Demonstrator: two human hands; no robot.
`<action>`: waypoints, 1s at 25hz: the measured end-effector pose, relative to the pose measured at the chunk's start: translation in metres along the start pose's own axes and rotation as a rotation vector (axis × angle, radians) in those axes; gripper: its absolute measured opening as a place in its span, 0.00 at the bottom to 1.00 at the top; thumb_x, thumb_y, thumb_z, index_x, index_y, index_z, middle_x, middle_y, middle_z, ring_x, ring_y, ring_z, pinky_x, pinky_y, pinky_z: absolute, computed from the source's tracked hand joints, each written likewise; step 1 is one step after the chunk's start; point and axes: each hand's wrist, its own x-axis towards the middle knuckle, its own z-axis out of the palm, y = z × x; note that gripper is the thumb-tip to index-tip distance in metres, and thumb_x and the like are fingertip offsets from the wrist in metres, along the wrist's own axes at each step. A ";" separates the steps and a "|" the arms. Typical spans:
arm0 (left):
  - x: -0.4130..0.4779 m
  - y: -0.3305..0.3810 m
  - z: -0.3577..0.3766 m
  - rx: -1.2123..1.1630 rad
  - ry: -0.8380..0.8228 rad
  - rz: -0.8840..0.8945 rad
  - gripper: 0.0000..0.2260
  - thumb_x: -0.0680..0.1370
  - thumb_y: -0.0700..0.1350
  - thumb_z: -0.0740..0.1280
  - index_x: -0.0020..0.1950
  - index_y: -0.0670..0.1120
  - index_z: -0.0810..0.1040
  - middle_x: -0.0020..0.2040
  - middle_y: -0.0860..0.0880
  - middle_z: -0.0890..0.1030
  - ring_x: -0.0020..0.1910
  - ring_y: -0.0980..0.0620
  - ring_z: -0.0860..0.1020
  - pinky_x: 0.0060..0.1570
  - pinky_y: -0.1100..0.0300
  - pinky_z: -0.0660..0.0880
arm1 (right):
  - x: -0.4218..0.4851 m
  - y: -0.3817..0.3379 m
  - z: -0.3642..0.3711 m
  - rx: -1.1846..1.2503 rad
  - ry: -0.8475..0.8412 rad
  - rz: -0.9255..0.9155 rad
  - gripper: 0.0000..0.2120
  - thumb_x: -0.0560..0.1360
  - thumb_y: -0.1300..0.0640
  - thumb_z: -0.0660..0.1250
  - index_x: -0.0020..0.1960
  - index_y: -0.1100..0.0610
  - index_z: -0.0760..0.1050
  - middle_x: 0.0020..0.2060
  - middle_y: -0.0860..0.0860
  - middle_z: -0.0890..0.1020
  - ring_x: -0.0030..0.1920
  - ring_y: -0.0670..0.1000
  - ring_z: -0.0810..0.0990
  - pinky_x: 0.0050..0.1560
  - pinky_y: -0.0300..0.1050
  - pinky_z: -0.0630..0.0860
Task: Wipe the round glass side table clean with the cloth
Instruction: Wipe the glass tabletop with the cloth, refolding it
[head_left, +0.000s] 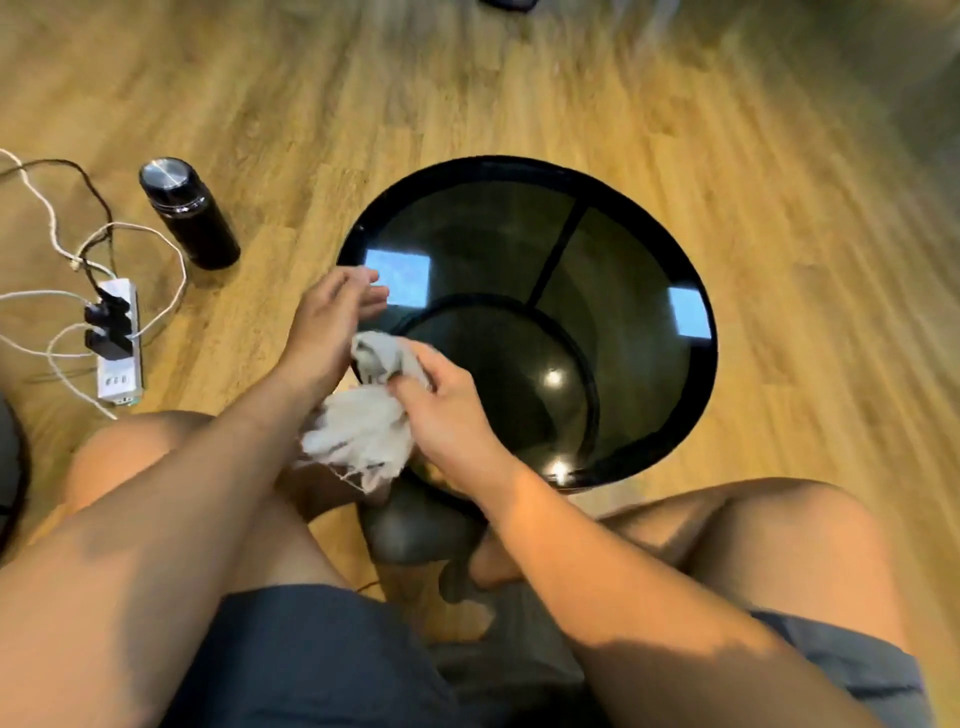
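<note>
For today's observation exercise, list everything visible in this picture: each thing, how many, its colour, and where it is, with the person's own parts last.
Round black-rimmed dark glass side table: one, centre, on the floor.
Frayed white-grey cloth: one, at the table's near-left edge.
Black cylindrical flask with a silver lid: one, standing on the floor, left of the table.
White power strip with black plugs: one, floor, far left.
White and black cables: several, around the strip.
Wooden plank floor: light brown, all around.
Dark shorts: one pair, bottom.
Left hand: open, over the table's left rim.
Right hand: fingers gripping the cloth.
</note>
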 end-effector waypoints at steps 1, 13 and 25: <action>-0.010 0.013 -0.004 -0.068 -0.031 -0.043 0.12 0.84 0.50 0.57 0.52 0.46 0.78 0.46 0.49 0.82 0.48 0.50 0.81 0.47 0.60 0.76 | 0.006 -0.011 -0.005 0.270 0.015 0.079 0.15 0.76 0.67 0.62 0.61 0.59 0.78 0.53 0.56 0.84 0.57 0.57 0.81 0.56 0.50 0.79; -0.110 0.033 0.060 0.057 -0.211 -0.090 0.14 0.70 0.40 0.78 0.53 0.50 0.82 0.45 0.54 0.87 0.43 0.58 0.85 0.35 0.66 0.78 | -0.055 -0.014 -0.158 0.616 -0.207 0.443 0.33 0.70 0.34 0.68 0.61 0.60 0.80 0.60 0.62 0.81 0.57 0.60 0.82 0.56 0.55 0.78; -0.115 0.070 0.082 0.075 -0.519 -0.331 0.18 0.71 0.49 0.75 0.57 0.42 0.83 0.56 0.40 0.85 0.58 0.40 0.83 0.65 0.44 0.74 | -0.062 -0.044 -0.202 -0.156 0.048 -0.142 0.12 0.78 0.59 0.66 0.60 0.48 0.79 0.50 0.45 0.85 0.51 0.44 0.84 0.50 0.42 0.78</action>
